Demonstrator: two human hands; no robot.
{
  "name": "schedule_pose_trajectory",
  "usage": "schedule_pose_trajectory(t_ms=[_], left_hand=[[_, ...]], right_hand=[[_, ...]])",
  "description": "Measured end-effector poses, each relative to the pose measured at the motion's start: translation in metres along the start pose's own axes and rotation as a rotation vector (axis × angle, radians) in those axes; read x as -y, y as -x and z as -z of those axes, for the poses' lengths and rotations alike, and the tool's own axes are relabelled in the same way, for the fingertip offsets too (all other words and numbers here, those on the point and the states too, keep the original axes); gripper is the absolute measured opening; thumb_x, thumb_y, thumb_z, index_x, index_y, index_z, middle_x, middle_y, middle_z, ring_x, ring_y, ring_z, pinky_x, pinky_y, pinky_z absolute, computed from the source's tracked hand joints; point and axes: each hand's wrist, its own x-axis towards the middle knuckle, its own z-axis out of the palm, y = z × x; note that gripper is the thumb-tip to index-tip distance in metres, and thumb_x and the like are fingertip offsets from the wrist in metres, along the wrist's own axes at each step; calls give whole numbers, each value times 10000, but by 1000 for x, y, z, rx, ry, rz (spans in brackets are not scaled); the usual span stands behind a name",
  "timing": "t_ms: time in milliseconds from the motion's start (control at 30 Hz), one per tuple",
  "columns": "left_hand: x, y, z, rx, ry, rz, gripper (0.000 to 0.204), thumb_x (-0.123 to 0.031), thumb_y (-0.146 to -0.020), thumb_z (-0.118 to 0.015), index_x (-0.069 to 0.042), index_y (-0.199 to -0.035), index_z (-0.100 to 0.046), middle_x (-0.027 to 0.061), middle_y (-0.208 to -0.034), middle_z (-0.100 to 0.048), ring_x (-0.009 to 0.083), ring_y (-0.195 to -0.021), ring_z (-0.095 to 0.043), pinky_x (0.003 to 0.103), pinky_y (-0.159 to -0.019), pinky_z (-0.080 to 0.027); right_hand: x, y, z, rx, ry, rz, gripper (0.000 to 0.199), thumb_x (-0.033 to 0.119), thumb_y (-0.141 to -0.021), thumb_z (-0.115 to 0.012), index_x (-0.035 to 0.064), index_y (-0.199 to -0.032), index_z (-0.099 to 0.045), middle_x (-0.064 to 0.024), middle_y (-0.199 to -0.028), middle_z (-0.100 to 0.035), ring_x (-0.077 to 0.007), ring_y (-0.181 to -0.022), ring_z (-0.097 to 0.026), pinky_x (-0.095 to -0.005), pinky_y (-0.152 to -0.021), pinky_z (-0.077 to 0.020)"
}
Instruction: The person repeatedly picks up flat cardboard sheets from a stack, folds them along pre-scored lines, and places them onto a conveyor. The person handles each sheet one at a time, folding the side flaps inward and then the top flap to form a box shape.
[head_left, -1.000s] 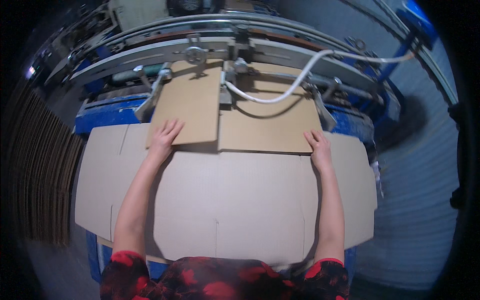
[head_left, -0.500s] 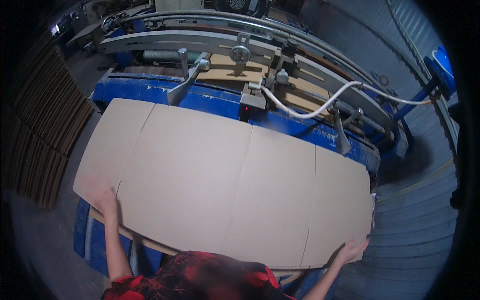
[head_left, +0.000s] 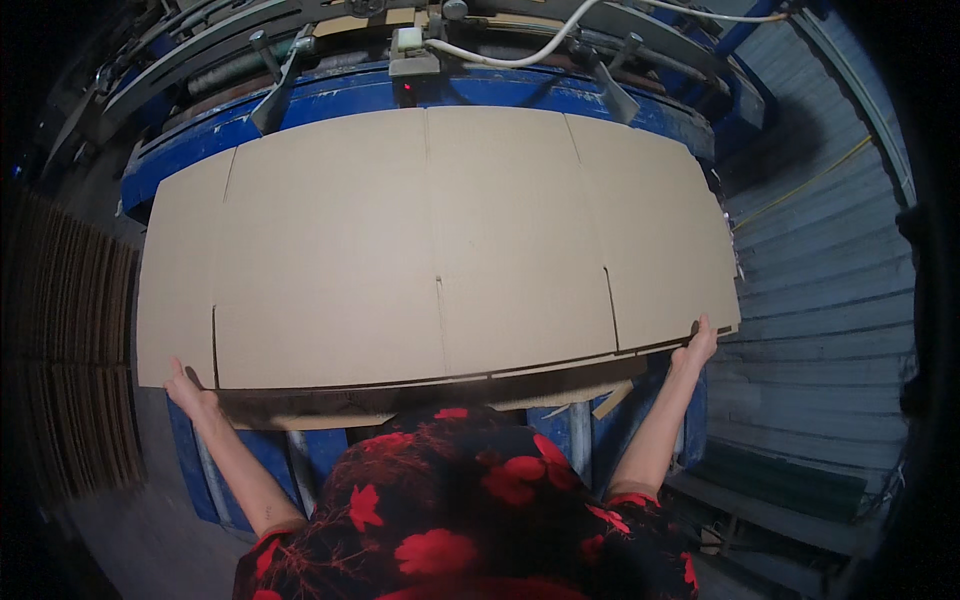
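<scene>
A wide, flat cardboard box blank [head_left: 330,250] with creases and slots lies in front of me, its far edge up against the blue machine. At the near left corner, my left hand [head_left: 188,388] grips the edge, thumb on top and fingers hidden underneath. My right hand [head_left: 700,342] holds the near right corner in the same way, with its thumb up on the board. More cardboard [head_left: 320,420] shows below the near edge, with a dark gap between.
The blue machine [head_left: 340,95] spans the far side, with metal guide plates [head_left: 278,100], a small sensor box [head_left: 412,60] and a white cable [head_left: 520,62]. Stacked cardboard [head_left: 75,350] stands at the left. A corrugated metal wall [head_left: 800,250] runs along the right.
My left hand has gone from lying blurred over the board to gripping its near left corner. My right hand has closed on the near right corner. The view has tilted down toward me.
</scene>
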Motion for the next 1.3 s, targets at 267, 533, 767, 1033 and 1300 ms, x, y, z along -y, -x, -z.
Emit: schedule_pose_trajectory(t_ms=[267, 533, 767, 1033, 1300], left_hand=[[-40, 10, 6, -40, 134, -471, 404, -153, -881, -620, 84, -1167, -459, 168, -1147, -544, 233, -1033, -533, 380, -864, -486], [-33, 28, 46, 487, 171, -9, 446, -116, -880, -612, 48, -1257, -441, 136, -1208, -528, 231, -1083, -539, 377, -941, -449], [23, 89, 37, 694, -325, -553, 341, -90, -891, -586, 9, -1212, -528, 137, -1218, -545, 247, -1110, -531, 342, -926, -416], [17, 136, -77, 899, -599, -1329, 494, 28, -808, -515, -21, -1299, -486, 187, -1313, -498, 379, -1250, -434, 470, -1041, -332], [18, 158, -104, 959, -736, -1352, 646, 143, -688, -502, -62, -1301, -496, 154, -1365, -454, 397, -1285, -379, 533, -1049, -297]], right_hand=[[26, 38, -14, 182, -608, -315, 351, 45, -846, -510, 23, -1196, -500, -136, -1214, -530, -286, -1132, -508, -435, -991, -417], [25, 77, 9, 524, -176, -163, 480, -37, -812, -563, -47, -1277, -444, -150, -1264, -504, -268, -1175, -487, -401, -1018, -384], [29, 109, 14, 943, 902, 800, 471, 0, -816, -562, 46, -1280, -493, -139, -1329, -466, -331, -1218, -437, -429, -1025, -342], [8, 70, -83, 956, 1267, 1303, 546, -67, -762, -497, 129, -1270, -523, -136, -1308, -487, -379, -1218, -418, -478, -1005, -339], [13, 26, -125, 967, 1218, 1177, 593, -81, -753, -520, 168, -1291, -528, -130, -1335, -485, -354, -1271, -393, -442, -1033, -319]])
